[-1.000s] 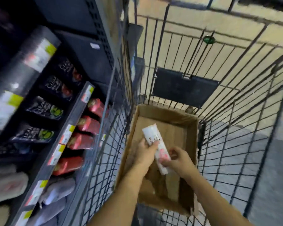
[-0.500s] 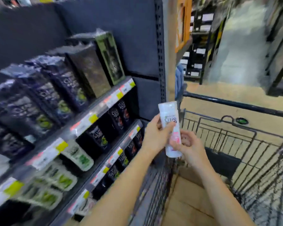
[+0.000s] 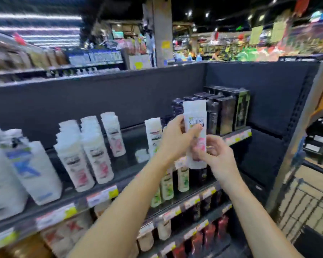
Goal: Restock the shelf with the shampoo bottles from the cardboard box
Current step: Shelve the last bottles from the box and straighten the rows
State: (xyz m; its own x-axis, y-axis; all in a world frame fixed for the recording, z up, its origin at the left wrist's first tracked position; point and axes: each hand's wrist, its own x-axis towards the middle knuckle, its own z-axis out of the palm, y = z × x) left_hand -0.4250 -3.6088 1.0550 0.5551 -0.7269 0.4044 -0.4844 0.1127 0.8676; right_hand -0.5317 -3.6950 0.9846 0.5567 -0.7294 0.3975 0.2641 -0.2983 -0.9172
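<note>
Shampoo bottle (image 3: 194,116): one, upright, gripped by left hand (image 3: 176,138), right hand (image 3: 217,159).

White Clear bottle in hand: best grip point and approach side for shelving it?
Grip the white Clear shampoo bottle round its lower body, from the near side, as the left hand and right hand do now. It is upright with flat, broad faces and a narrower cap on top; a low grip leaves the top free to go between the white bottles and dark packs.

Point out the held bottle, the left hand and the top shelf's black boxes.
held bottle (image 3: 194,112): head view, upper white body above the label.
left hand (image 3: 177,138): head view, back of the hand.
black boxes (image 3: 226,112): head view, front face of one box.
</note>
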